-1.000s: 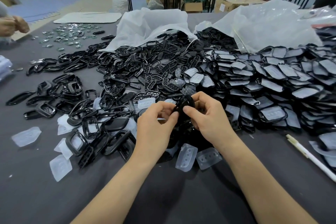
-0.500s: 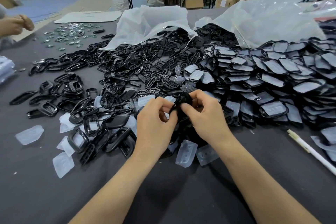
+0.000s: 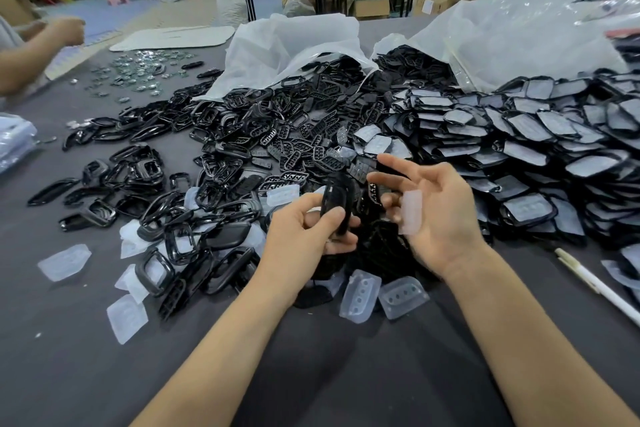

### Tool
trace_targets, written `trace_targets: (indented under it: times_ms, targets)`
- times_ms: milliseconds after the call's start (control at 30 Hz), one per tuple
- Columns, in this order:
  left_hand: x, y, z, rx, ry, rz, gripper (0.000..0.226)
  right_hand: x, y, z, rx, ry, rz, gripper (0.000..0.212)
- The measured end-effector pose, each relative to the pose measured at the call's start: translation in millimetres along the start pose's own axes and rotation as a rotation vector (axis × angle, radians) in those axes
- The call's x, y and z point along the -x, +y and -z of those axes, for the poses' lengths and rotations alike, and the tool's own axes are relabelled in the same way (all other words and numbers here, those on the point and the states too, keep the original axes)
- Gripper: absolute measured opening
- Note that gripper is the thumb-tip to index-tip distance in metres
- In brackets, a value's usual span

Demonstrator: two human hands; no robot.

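The black shell (image 3: 337,208) is being gripped upright by the left hand (image 3: 304,236), just above the grey table (image 3: 104,374). A clear pad (image 3: 411,213) is being held in the right hand (image 3: 446,218), fingers half spread. Everything's being crowded by loose black frames (image 3: 180,246) and clear inserts (image 3: 360,295) right underneath.

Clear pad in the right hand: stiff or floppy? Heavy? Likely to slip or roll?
Probably very light: the clear pad sits in the right hand while two fingers are spread. Likely soft and bendy, not brittle: it looks thin, frosted and moulded. Flat, so it shouldn't roll; maybe slightly tacky, hard to tell.
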State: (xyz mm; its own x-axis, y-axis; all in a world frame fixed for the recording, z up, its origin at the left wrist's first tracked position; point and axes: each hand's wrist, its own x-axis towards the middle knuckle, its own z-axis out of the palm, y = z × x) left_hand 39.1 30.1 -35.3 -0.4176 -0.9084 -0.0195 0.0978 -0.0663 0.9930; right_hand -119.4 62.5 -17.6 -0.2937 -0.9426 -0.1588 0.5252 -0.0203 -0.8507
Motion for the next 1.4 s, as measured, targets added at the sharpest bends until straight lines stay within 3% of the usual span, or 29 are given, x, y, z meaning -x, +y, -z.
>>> trace_targets:
  times_ms: [133, 267, 400, 500, 600, 867, 1100, 1400]
  targets:
    - [-1.2, -1.5, 0.4, 0.057, 0.021, 0.020, 0.013, 1.0, -2.4, 1.6, -0.111, -0.094, -0.031, 0.067]
    - [-2.4, -3.6, 1.9, 0.101, -0.003, 0.042, 0.017, 1.0, 1.4, -2.3, -0.128, -0.167, 0.014, 0.078]
    - [-3.4, -3.8, 2.3, 0.146, -0.020, 0.071, 0.019, 0.3, 6.1, -3.5, -0.038, -0.144, 0.066, 0.066]
    - [-3.5, -3.6, 2.1, 0.159, -0.024, 0.087, 0.020, 0.3, 7.7, -0.6, 0.327, 0.017, 0.163, 0.045]
    - [-4.2, -3.4, 2.4, 0.177, -0.021, 0.111, 0.021, 0.1, 7.5, 2.7, 0.539, 0.059, 0.224, 0.046]
    - [-7.1, -0.7, 4.2, 0.282, -0.006, 0.160, 0.027, 3.8, 0.4, 9.7, 0.674, -0.018, 0.209, 0.075]
    - [-7.4, -0.1, 4.0, 0.288, 0.007, 0.168, 0.026, 1.3, 4.6, 8.2, 0.709, 0.048, 0.227, 0.051]
    - [-5.0, -4.5, 3.9, 0.222, -0.029, 0.123, 0.019, 1.2, 14.9, 2.6, 0.612, -0.010, 0.177, 0.041]
